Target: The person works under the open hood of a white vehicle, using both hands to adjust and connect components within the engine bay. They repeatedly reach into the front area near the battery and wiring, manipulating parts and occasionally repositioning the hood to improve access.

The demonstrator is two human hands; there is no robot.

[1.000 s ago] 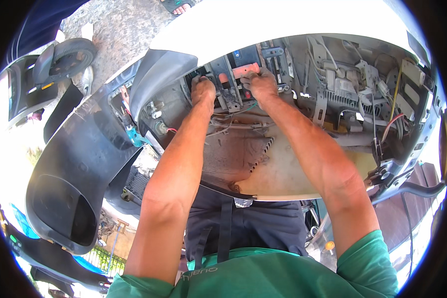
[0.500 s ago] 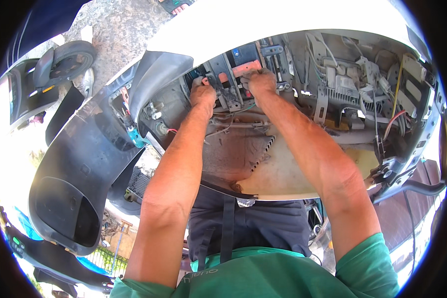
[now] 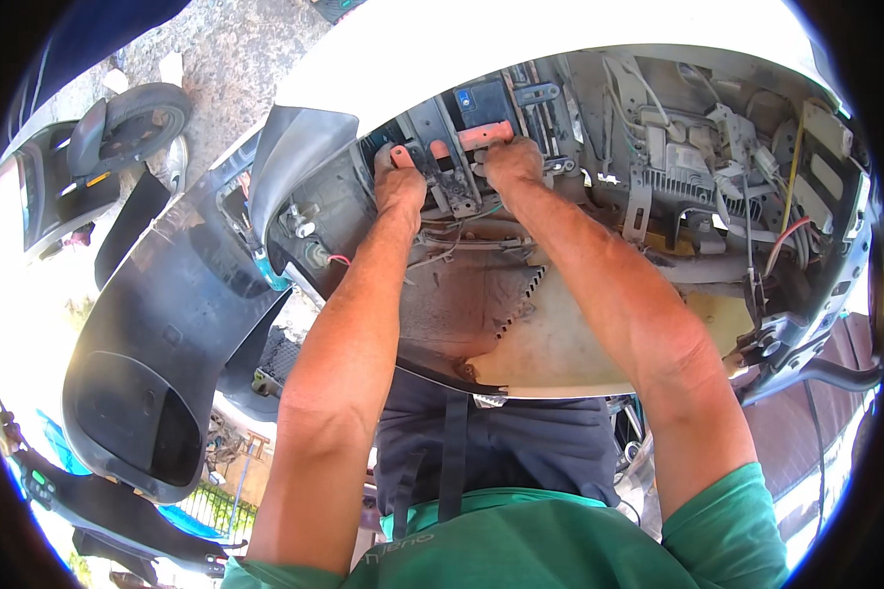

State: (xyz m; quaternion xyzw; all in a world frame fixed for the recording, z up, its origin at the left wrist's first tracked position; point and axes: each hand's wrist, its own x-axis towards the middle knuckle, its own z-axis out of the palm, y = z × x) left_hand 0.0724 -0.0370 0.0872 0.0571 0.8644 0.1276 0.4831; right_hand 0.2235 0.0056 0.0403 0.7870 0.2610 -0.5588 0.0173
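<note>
Both my hands reach into the open bay of a vehicle body, at a black battery-like box [image 3: 480, 99] behind dark metal brackets [image 3: 430, 126]. My left hand [image 3: 400, 185] is closed at the left bracket, and a red-orange tab [image 3: 401, 156] sticks up from the fist; what the fingers grip is hidden. Farther right, my right hand [image 3: 514, 165] is curled just under a red-orange bar [image 3: 485, 135] that crosses the front of the black box. Its fingertips are out of sight, so its hold cannot be made out.
A finned metal unit [image 3: 683, 165] with cables sits on the right of the bay. A dark panel [image 3: 157, 334] hangs out at the left, near a teal tool-like object [image 3: 269, 271]. The white body panel [image 3: 550, 39] arches beyond my hands. Beyond that panel's left end stands a wheel [image 3: 147, 118].
The view has shifted slightly. The red-orange tab at my left hand shows more now, and that hand sits a little differently around it. My right hand stays beside the red-orange bar.
</note>
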